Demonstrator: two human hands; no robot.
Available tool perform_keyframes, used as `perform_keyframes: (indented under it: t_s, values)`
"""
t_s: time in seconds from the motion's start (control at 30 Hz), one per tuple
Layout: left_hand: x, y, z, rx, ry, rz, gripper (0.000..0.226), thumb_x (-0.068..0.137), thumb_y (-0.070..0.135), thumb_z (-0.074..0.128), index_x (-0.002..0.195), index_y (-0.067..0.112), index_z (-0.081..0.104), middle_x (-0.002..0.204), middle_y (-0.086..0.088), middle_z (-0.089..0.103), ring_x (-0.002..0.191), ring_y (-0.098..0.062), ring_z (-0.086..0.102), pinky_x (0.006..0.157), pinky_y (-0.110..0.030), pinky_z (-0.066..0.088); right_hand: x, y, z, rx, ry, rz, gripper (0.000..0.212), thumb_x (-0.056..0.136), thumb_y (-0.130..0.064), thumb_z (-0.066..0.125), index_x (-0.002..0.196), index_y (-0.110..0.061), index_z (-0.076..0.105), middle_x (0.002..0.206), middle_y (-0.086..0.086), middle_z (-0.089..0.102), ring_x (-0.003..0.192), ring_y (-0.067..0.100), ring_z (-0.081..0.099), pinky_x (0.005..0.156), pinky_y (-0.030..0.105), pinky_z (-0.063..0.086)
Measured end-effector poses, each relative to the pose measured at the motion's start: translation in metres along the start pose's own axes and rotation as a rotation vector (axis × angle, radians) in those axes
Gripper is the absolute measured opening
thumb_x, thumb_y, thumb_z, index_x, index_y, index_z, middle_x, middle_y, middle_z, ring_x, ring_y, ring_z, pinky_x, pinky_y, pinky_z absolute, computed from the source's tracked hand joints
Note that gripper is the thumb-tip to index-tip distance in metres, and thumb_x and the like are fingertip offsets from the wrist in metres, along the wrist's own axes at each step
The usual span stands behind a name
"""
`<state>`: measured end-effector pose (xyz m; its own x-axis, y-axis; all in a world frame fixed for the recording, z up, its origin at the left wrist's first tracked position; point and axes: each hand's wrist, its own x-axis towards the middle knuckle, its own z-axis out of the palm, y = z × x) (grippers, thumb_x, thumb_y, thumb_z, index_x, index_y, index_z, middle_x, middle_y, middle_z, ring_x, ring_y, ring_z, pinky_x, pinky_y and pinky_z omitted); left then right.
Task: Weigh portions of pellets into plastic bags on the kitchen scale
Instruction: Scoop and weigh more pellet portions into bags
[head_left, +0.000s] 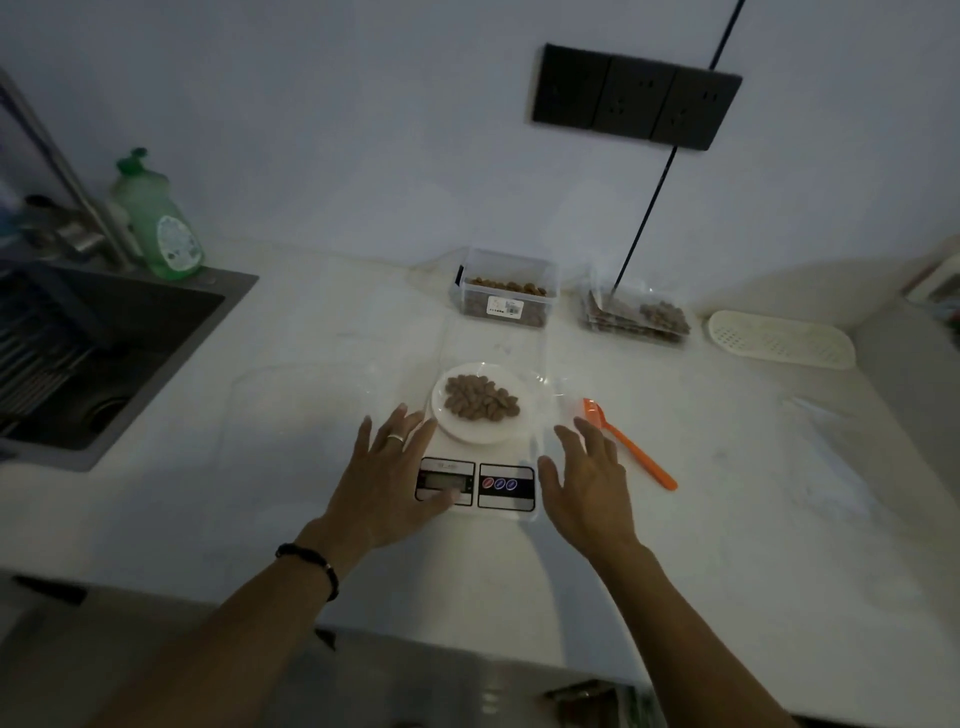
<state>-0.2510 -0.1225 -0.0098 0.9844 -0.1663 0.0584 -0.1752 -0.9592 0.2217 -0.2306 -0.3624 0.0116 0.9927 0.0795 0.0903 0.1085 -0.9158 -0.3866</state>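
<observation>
A portion of pellets sits heaped on the scale in front of you, apparently inside a clear bag, though that is hard to tell. Your left hand and right hand flank the scale, fingers spread, holding nothing. Filled bags are stacked at the back right — several look done. The tub still holds plenty, so more weighing is left; the orange scoop lies just beside the scale.

White bench carrying a kitchen scale, an orange spoon, a clear tub of pellets, filled bags, a perforated tray and a soap bottle.
</observation>
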Motion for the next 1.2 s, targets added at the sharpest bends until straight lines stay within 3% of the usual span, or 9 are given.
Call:
perform_keyframes:
  t_s: [0.27, 0.77, 1.0, 1.2]
  values:
    - [-0.026, 0.003, 0.0, -0.025, 0.027, 0.009, 0.109, 0.072, 0.086, 0.025, 0.152, 0.012, 0.017, 0.159, -0.006, 0.017, 0.149, -0.021, 0.001, 0.117, -0.044, -0.007, -0.021, -0.006, -0.003, -0.032, -0.034, -0.021, 0.051, 0.097, -0.039, 0.045, 0.142, -0.016, 0.04, 0.153, 0.01, 0.032, 0.141, 0.029, 0.028, 0.11, 0.045, 0.032]
    - [-0.018, 0.01, 0.004, -0.017, 0.024, 0.019, 0.104, 0.073, 0.079, 0.024, 0.152, 0.012, 0.016, 0.16, -0.006, 0.016, 0.149, -0.021, -0.001, 0.118, -0.045, -0.004, -0.019, -0.006, 0.0, -0.013, -0.06, -0.002, 0.051, 0.097, -0.039, 0.044, 0.142, -0.016, 0.039, 0.153, 0.01, 0.031, 0.14, 0.029, 0.029, 0.109, 0.045, 0.033]
    - [0.018, 0.025, -0.005, -0.051, -0.001, 0.056, 0.09, 0.083, 0.07, 0.025, 0.153, 0.015, 0.01, 0.161, -0.003, 0.011, 0.148, -0.016, -0.007, 0.12, -0.043, -0.005, 0.004, 0.009, -0.007, 0.089, -0.008, 0.093, 0.049, 0.096, -0.037, 0.049, 0.14, -0.017, 0.042, 0.151, 0.008, 0.035, 0.137, 0.029, 0.033, 0.107, 0.046, 0.036]
    - [0.091, 0.044, -0.012, -0.108, -0.029, 0.168, 0.074, 0.09, 0.055, 0.037, 0.151, 0.017, 0.018, 0.156, -0.006, 0.025, 0.147, -0.02, 0.011, 0.119, -0.047, 0.006, 0.043, 0.025, -0.014, 0.245, 0.036, 0.286, 0.043, 0.096, -0.029, 0.052, 0.135, -0.012, 0.045, 0.14, 0.011, 0.044, 0.12, 0.026, 0.049, 0.093, 0.031, 0.04]
